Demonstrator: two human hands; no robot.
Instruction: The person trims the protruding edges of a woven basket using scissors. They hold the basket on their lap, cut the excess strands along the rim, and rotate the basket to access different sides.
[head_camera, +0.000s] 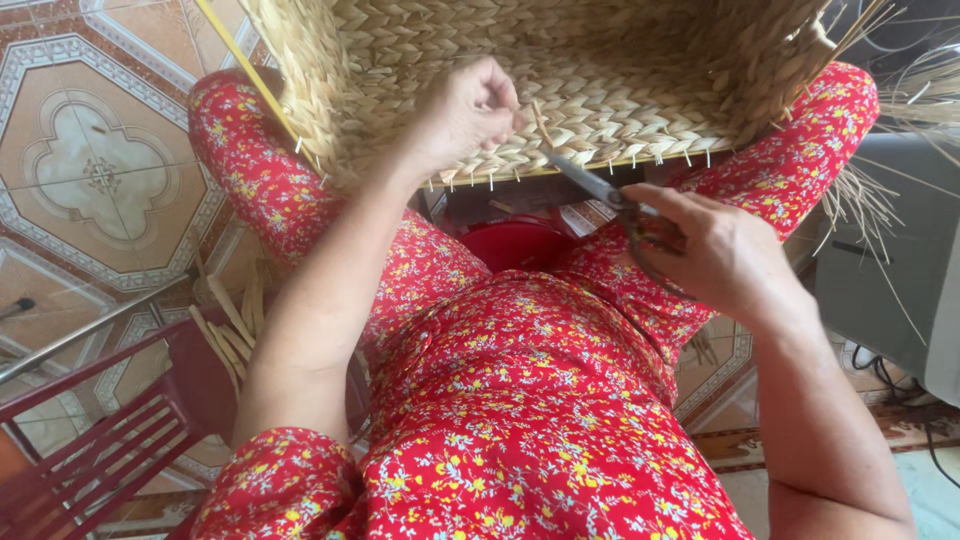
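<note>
She sits with a woven straw basket (600, 80) on her knees; her left hand (465, 110) pinches a strand (541, 124) while her right hand (715, 250) works scissors (600, 187) at it.

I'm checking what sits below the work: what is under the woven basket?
Under the woven basket are the person's knees in red floral cloth, with a red bowl-like thing in the gap between them. The basket and legs cover the floor below them.

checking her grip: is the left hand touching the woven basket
Touching. The head view shows the left hand pressed on the woven basket, fingers pinching a strand at its edge.
</note>
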